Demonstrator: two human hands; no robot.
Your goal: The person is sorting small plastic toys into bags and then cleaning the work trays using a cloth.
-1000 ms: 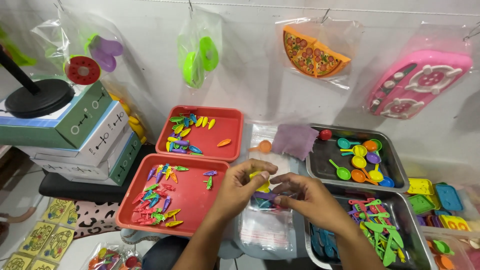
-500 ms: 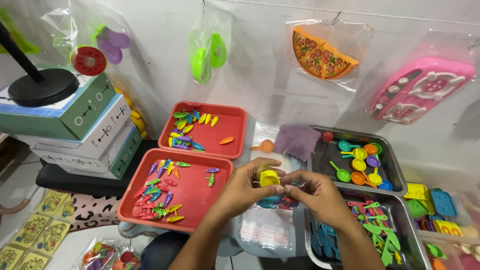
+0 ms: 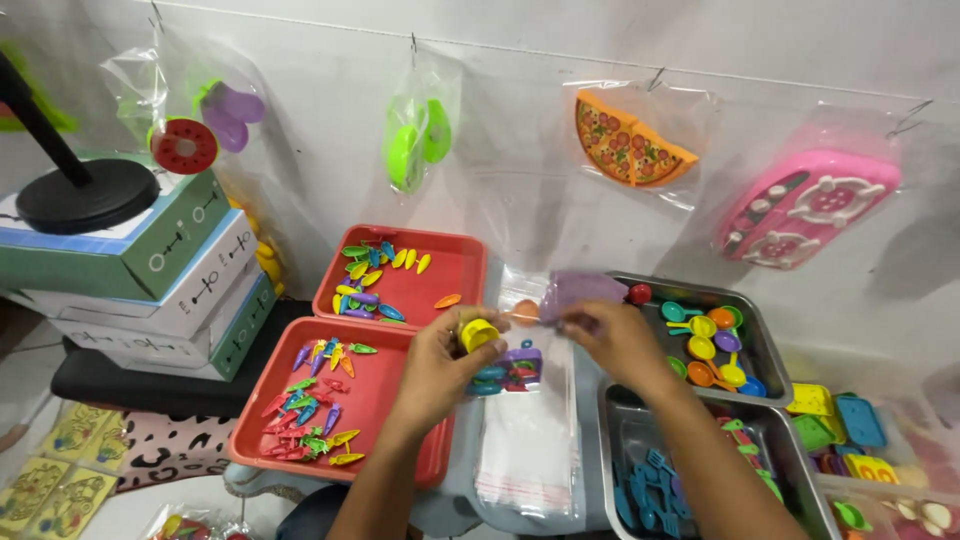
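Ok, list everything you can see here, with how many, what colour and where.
Trays: two, red, left, holding small coloured toy pieces.
Metal trays: two, silver, right, with toy spoons and blue and green pieces.
Clear bags: a stack, centre.
Boxes: three, green and white, far left.
Hanging bags: several on the wall, one with pizza slices, one with a pink stove.
Left hand: holds a yellow cup.
Right hand: pinching a clear bag.
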